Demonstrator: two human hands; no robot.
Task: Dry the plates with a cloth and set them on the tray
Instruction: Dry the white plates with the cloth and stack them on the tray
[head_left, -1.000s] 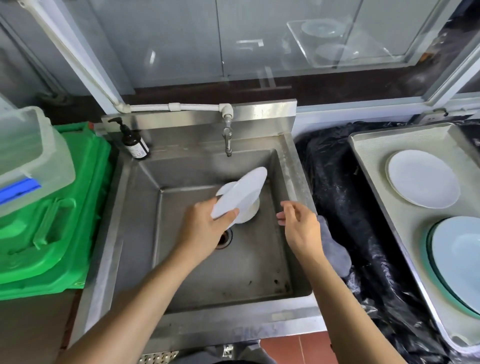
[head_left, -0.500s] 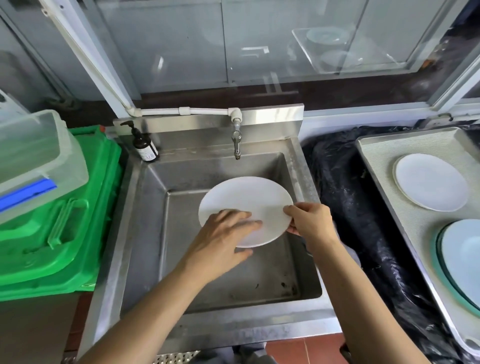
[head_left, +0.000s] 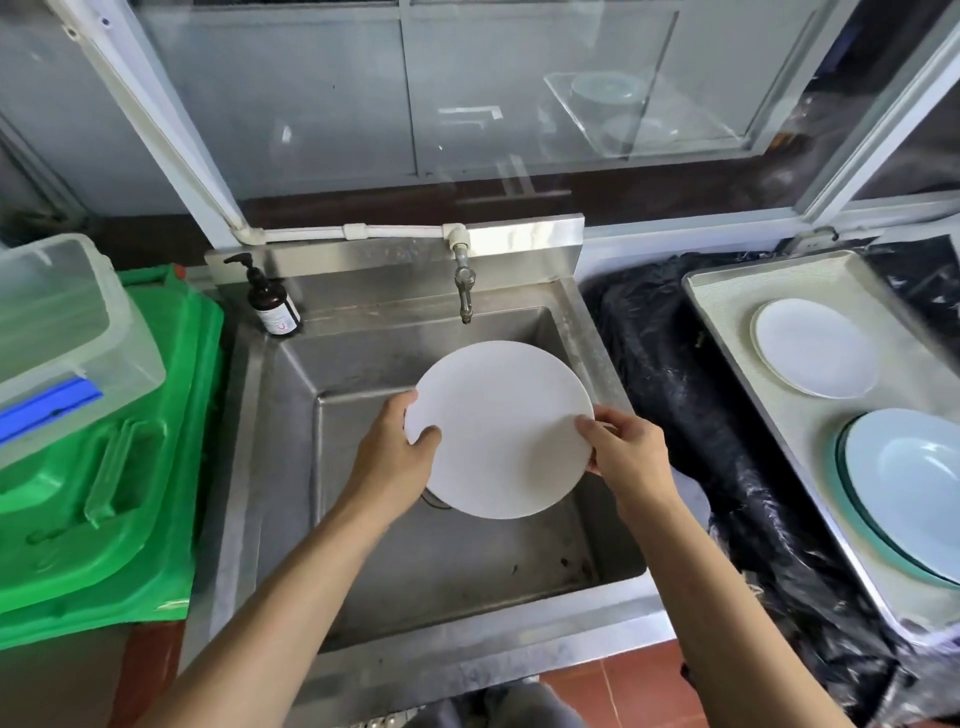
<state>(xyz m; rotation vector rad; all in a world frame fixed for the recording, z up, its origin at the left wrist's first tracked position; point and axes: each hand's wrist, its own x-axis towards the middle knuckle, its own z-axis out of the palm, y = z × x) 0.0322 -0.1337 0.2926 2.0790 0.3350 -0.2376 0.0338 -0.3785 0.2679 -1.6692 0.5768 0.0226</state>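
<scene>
White plate (head_left: 501, 428) at centre frame, held level above the steel sink (head_left: 363, 519), face up and tilted slightly toward the camera. Left hand (head_left: 387, 457) gripping the plate's left rim, thumb curled over the top surface, fingers hidden beneath. Right hand (head_left: 631, 457) gripping the right rim, thumb on top and fingers curled round the edge. Both forearms rising from the bottom of the frame.

Tap (head_left: 464, 291) just above the plate, fed by a white pipe (head_left: 353, 231) along the sink's back wall. Dark pump bottle (head_left: 272, 304) on the sink's upper-left corner. Part of the drain visible under the plate's lower-left edge.

Tray (head_left: 727, 322) at right of frame, pale and rectangular, resting on black plastic sheeting (head_left: 675, 374). Small white plate (head_left: 813, 347) lying flat in the tray's upper part; larger pale blue plates (head_left: 909, 488) stacked in its lower part, cut off by the right edge.

Green plastic crates (head_left: 104, 493) at left of frame, with a clear tub (head_left: 62, 322) bearing a blue clip on top. Glazed window panels across the top. Red floor tiles at lower right. Cloth not identifiable anywhere.
</scene>
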